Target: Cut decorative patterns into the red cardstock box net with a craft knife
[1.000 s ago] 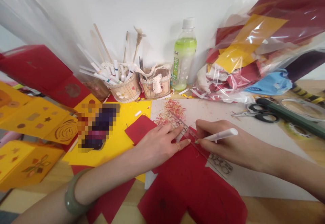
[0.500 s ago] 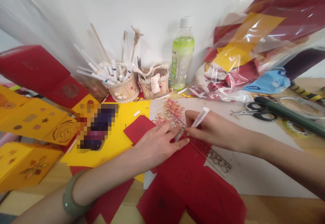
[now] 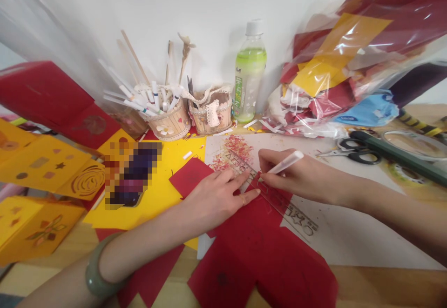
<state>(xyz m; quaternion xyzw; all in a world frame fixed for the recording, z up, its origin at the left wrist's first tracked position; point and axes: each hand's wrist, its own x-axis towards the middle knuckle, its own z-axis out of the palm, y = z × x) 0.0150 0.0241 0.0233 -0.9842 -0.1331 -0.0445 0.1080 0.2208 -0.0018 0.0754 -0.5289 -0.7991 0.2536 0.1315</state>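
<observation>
While the red paper (image 3: 240, 247) is spread partly over a white sheet (image 3: 356, 233) and partly over the desk (image 3: 380, 284), a clear stencil ruler (image 3: 298, 217) is laid slantwise across its upper part. The ruler is steadied by the left hand (image 3: 223, 194), splayed flat with nothing gripped; a white pen (image 3: 288, 162) is pinched in the right hand (image 3: 296, 182), its tip held at the ruler. Faint outlines near the ruler and 1 dark mark on the near flap can be made out, so the drawing is judged to be begun but not finished; whether the shape under the pen is complete cannot be told. No cut-through opening can be discerned on the visible flaps. Farther out, scissors (image 3: 340, 153) are laid unused at the right, and finished-looking patterns are borne by a yellow box (image 3: 21, 238) at the left.
</observation>
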